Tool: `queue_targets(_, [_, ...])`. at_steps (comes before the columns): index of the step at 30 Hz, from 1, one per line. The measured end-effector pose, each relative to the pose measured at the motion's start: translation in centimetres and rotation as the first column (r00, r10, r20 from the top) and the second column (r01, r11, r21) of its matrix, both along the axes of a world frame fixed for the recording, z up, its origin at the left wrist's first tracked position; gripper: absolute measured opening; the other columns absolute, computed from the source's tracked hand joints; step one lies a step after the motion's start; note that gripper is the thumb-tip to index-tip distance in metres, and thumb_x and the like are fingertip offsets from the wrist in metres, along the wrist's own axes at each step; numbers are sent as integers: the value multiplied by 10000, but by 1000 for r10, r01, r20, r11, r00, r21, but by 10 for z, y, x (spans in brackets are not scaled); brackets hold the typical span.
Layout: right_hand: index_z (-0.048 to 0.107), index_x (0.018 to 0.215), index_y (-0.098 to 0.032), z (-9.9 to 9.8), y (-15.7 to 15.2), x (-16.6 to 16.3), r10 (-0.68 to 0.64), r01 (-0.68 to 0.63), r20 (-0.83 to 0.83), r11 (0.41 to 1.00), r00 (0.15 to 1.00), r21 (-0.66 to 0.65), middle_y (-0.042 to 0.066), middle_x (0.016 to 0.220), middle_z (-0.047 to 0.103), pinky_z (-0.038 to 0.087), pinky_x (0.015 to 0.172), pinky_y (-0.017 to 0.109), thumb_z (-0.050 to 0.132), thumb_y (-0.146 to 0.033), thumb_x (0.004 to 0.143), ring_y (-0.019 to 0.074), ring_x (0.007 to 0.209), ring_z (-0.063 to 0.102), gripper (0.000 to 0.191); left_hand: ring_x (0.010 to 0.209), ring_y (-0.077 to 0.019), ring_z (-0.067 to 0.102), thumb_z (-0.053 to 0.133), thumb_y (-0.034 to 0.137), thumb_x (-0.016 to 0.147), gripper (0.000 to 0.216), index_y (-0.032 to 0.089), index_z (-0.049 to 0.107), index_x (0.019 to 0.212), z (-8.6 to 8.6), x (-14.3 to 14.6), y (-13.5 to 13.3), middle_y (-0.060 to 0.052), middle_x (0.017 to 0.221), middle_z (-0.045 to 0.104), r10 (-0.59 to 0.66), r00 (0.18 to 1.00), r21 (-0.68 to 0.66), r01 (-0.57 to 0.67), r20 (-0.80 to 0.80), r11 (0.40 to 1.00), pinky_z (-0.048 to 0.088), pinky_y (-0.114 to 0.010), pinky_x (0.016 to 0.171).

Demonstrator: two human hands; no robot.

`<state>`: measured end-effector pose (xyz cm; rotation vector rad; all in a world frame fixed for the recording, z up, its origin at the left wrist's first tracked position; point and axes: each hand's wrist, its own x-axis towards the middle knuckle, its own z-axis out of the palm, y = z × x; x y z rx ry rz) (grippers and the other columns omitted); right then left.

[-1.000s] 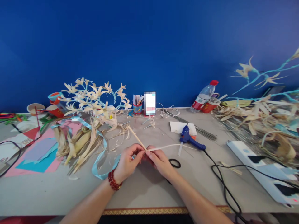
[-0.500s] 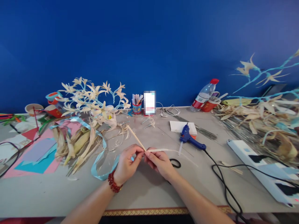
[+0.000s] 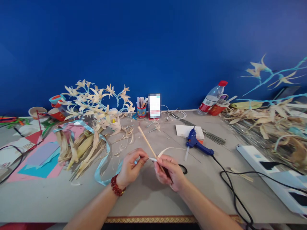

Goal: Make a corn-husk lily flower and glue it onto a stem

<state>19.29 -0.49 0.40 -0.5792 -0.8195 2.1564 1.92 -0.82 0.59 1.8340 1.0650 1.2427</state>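
Observation:
A thin wooden stick [image 3: 148,143], like a chopstick, slants up and left out of my right hand [image 3: 171,171], whose fingers are closed round its lower part. A narrow pale strip [image 3: 168,148] comes out above that hand and curves off to the right. The strip's short end crosses the stick toward my left hand [image 3: 132,166], which pinches it between thumb and finger. A red bead bracelet [image 3: 116,185] circles my left wrist. Just right of my right hand a black ring [image 3: 183,169] lies on the table, partly hidden.
A blue glue gun [image 3: 199,145] rests by a white card, its cord running to a power strip [image 3: 268,177]. Corn husks [image 3: 83,147], blue ribbon [image 3: 102,179] and husk flowers [image 3: 96,95] lie left. A phone [image 3: 154,107] and bottle [image 3: 211,99] stand at the back.
My hands have drawn apart. My right hand has shifted right with the stick and turned, now wrapped round its lower part. The strip's end shows between the hands.

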Motion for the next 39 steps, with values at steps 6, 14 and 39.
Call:
queue_targets(6, [552, 687, -166, 0, 2, 4, -168, 89, 264, 954, 950, 287, -63, 477, 422, 186, 351, 182, 561, -496, 845, 51, 363, 295, 366, 568, -103, 474, 514, 279, 892, 180, 166, 570, 763, -4, 1, -3, 11, 661, 519, 4, 994, -216, 19, 106, 976, 387, -212, 537])
queue_targets(14, [472, 595, -173, -3, 0, -6, -425, -42, 493, 724, 759, 688, -28, 553, 415, 309, 532, 231, 400, -468, 938, 98, 531, 397, 459, 627, -122, 526, 537, 204, 869, 134, 183, 584, 745, 7, 3, -7, 0, 675, 588, 72, 991, 18, -70, -117, 997, 406, -228, 603])
queue_targets(39, [450, 596, -180, -7, -4, -7, -505, -112, 541, 653, 673, 749, -22, 572, 411, 264, 553, 250, 375, -429, 959, 115, 552, 382, 447, 628, -125, 539, 528, 182, 863, 124, 181, 588, 754, 6, 3, -7, 0, 680, 600, 50, 991, 38, -45, -122, 998, 413, -225, 597])
